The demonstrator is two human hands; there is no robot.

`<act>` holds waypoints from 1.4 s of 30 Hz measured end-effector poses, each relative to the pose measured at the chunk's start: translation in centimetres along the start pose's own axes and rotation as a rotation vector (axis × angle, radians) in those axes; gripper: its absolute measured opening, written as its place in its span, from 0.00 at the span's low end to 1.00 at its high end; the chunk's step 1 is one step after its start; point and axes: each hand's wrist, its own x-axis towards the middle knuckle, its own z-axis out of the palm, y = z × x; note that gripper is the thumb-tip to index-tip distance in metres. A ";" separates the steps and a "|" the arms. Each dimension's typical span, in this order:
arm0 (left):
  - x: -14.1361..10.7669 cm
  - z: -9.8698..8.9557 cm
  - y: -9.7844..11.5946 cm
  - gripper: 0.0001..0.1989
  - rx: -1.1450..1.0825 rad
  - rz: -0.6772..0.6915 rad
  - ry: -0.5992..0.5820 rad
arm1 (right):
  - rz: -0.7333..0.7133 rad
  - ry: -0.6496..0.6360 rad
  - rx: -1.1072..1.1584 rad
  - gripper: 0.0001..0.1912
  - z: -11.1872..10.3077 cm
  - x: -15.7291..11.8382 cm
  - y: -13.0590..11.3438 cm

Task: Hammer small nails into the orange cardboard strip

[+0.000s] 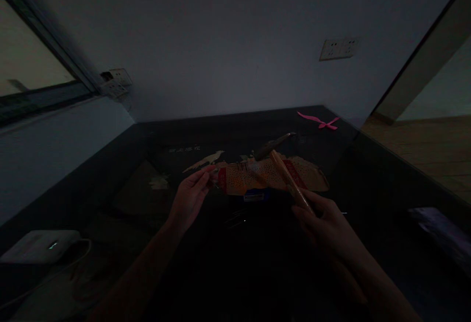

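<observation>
In dim light, my right hand (318, 216) is wrapped round the wooden handle of a hammer (285, 167). Its dark metal head hangs over an orange, dotted flat piece (253, 174) with red bands, perhaps a packet or board. My left hand (193, 192) pinches the left end of that piece between thumb and fingers. A few thin dark nail-like pins (242, 166) show on its left half. Against its near edge lies a small blue item (255, 195) with a pale label. Thin shiny slivers (237, 220) rest on the dark table nearer to me.
A pink ribbon-like thing (322, 122) lies at the table's far right corner. On the left is a white device (42, 246) with a cable; a dark flat object (439, 228) sits at right. Wall sockets (338, 48) and a window frame (47, 32) border the table (206, 124).
</observation>
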 end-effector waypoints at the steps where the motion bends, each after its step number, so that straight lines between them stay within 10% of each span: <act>1: -0.1 0.0 0.1 0.14 0.042 0.009 -0.010 | -0.006 0.003 -0.005 0.24 0.0 0.0 0.0; 23: 0.9 0.2 1.6 0.17 0.348 0.097 -0.109 | 0.043 -0.018 0.026 0.26 0.3 0.2 -0.2; 42: 6.5 7.3 -0.8 0.08 0.552 0.441 -0.185 | -0.048 -0.060 0.129 0.20 0.6 -0.2 0.1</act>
